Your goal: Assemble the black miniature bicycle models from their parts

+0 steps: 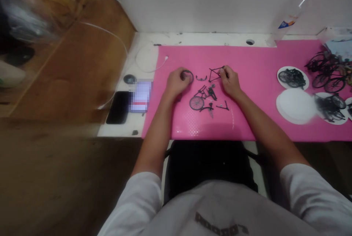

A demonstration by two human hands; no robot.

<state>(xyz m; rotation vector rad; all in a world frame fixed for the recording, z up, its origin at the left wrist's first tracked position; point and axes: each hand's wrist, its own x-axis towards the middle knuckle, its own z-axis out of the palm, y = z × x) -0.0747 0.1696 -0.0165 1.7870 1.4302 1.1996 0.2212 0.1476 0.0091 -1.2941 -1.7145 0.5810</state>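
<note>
My left hand (178,81) is closed on a small black toy bicycle wheel (191,76) over the pink mat. Across from it, my right hand (230,80) pinches one end of a thin black miniature bicycle frame (213,74). Between the hands lies a small black handlebar (201,78). Nearer to me rests a second spoked wheel (196,103), with several dark bicycle parts (211,93) beside it. A small forked piece (224,107) lies at the right of this group.
Pink mat (181,126) covers the white table. At left are a black phone (117,107), a blurred-out lit screen (140,96) and a white cable (154,70). At right stand white plates (295,106), miniature bicycles (327,69) and a clear plastic bottle (298,8).
</note>
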